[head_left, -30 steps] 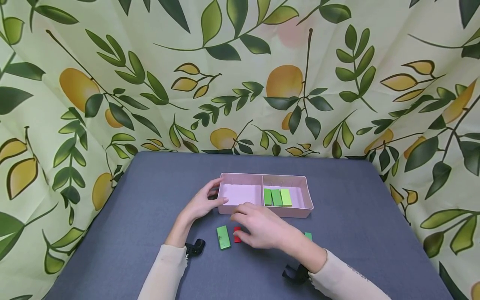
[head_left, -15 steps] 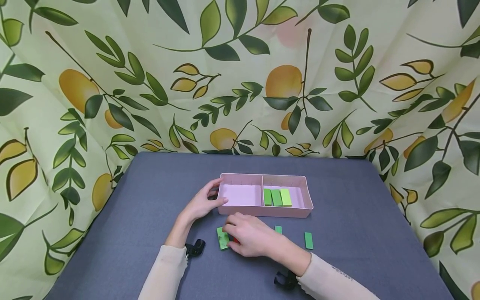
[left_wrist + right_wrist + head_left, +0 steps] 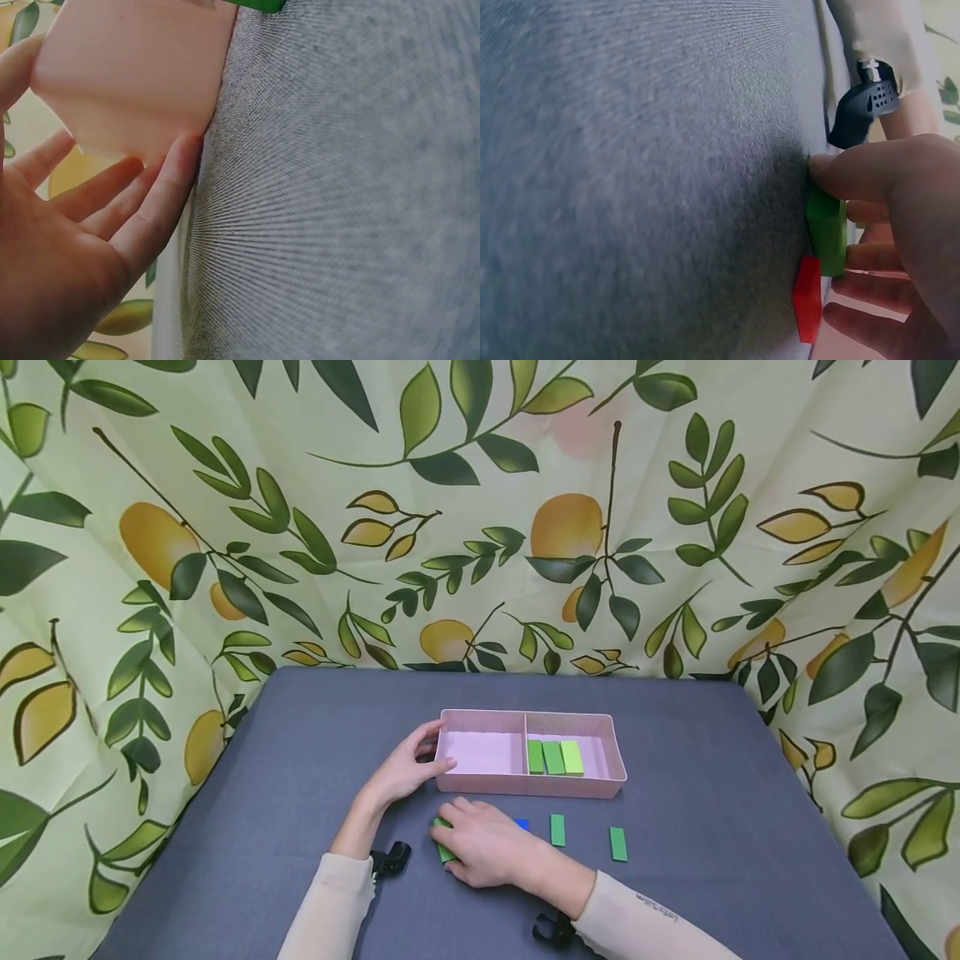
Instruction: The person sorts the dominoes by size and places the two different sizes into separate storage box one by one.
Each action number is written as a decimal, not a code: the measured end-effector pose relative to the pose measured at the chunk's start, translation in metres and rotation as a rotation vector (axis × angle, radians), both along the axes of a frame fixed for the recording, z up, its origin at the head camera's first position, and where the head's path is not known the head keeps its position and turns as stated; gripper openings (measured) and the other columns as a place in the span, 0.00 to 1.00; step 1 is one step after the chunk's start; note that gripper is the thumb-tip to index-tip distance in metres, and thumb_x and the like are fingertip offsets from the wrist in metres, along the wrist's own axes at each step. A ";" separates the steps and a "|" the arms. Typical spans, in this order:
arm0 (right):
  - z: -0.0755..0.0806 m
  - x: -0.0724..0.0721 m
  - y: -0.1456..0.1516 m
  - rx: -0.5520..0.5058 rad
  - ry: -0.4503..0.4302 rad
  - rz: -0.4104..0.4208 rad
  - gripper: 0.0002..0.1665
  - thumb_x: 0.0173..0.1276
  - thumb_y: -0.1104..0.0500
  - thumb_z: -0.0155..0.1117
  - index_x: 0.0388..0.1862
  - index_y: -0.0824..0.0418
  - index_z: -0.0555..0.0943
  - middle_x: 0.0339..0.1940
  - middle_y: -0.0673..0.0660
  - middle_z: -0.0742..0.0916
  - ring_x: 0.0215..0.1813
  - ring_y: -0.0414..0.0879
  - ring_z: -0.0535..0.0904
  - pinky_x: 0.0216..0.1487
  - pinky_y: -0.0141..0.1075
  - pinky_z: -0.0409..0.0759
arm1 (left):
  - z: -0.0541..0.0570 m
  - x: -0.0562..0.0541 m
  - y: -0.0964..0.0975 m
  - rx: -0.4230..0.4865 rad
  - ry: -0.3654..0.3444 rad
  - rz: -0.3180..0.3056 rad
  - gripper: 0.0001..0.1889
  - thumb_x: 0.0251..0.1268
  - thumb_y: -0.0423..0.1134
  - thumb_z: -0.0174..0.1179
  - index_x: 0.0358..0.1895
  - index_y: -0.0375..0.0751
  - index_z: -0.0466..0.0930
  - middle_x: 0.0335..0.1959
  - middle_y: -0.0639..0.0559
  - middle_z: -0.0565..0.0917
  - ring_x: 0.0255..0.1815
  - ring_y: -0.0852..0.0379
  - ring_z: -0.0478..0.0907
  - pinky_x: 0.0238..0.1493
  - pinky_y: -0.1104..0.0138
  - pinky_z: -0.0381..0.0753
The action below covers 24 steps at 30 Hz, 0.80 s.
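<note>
A pink two-part box stands mid-table. My left hand holds its left end, thumb at the near corner, fingers at the far side; the left wrist view shows fingertips against the box's pale wall. In front of the box, my right hand covers most of a green block. Seen from the right wrist, the thumb is at one end of this block and fingers lie along its other side. A red block lies beside it, hidden by the hand in the head view.
The box's right compartment has two green blocks and a yellow-green block. On the table right of my right hand lie a partly hidden blue block, a green block and another green block. Patterned cloth hangs behind.
My right hand has moved left and towards me, past the red block and onto the green block. Its move uncovers the blue block and the green blocks at right. The left hand stays put.
</note>
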State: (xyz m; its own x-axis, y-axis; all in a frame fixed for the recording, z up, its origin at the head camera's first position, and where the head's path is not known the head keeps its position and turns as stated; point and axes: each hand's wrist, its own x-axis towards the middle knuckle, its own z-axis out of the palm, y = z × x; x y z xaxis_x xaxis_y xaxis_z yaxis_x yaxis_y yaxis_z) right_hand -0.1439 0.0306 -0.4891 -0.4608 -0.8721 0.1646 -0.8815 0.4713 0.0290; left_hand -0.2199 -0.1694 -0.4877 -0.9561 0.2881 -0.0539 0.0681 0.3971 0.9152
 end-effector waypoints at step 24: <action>0.018 0.015 0.019 0.012 -0.047 0.045 0.18 0.61 0.41 0.74 0.42 0.49 0.83 0.37 0.45 0.75 0.37 0.39 0.66 0.39 0.30 0.71 | 0.002 0.002 -0.001 -0.005 -0.001 0.011 0.40 0.65 0.46 0.71 0.78 0.49 0.63 0.76 0.40 0.66 0.71 0.38 0.69 0.66 0.41 0.68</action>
State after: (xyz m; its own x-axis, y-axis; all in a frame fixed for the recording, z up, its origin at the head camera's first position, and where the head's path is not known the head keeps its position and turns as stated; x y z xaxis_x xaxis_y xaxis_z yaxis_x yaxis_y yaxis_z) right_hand -0.1287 0.0498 -0.4707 -0.4280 -0.8940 0.1328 -0.9024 0.4309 -0.0073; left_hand -0.2181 -0.1699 -0.4861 -0.9592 0.2769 -0.0562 0.0627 0.4023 0.9133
